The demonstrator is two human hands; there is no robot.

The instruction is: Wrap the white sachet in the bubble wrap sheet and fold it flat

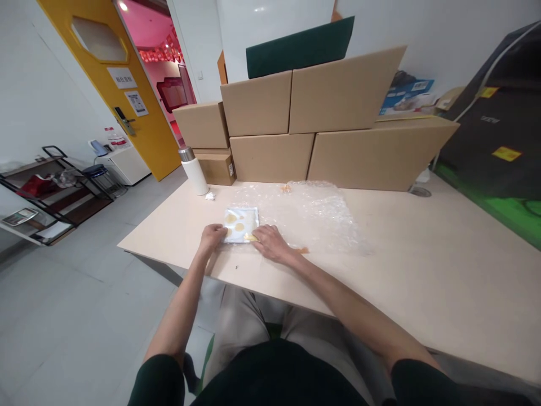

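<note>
A flat square white piece (240,219) with yellow round spots lies on clear bubble wrap (313,217) near the front of the table. My left hand (212,238) grips its left edge between thumb and fingers. At its lower right corner my right hand (271,242) is closed on a small yellow object (250,237). The fingers hide most of that object, so its kind cannot be made out. Orange-brown scraps of tape show on the wrap, one beside my right wrist and one at its far edge.
Cardboard boxes (270,159) are stacked along the back of the table (422,254), with a dark green panel (300,48) on top. A white bottle with a metal cap (194,173) and a crumpled white scrap (210,196) stand at the back left.
</note>
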